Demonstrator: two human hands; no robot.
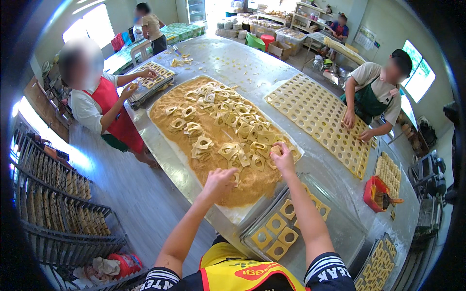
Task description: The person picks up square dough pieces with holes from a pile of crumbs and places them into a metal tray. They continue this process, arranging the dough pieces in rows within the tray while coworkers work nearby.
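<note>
Tray, grey and rectangular (342,237), nearest, on silver metal desk (213,53); carries pale-yellow dough squares with round holes (269,228). Left hand (220,184): grip loosely wide, just beside heaped holed dough pieces (242,127) on brown powder (252,190). Right hand (283,159) at heap's edge: grip narrow, contents cannot tell. Farther right: perforated yellow dough sheet (316,125).

From afar, I saw a smooth metal desk (206,52) with a soft sheen, powdery and dull in patches. The crumb layer (167,104) looked matt and grainy; the dough squares (245,130) on it seemed matt and smooth. The perforated dough sheet (315,118) looked smooth too. The tray (342,242) shone like metal, the red basin (370,200) looked like plastic, the red apron (128,128) like matt cloth.
</note>
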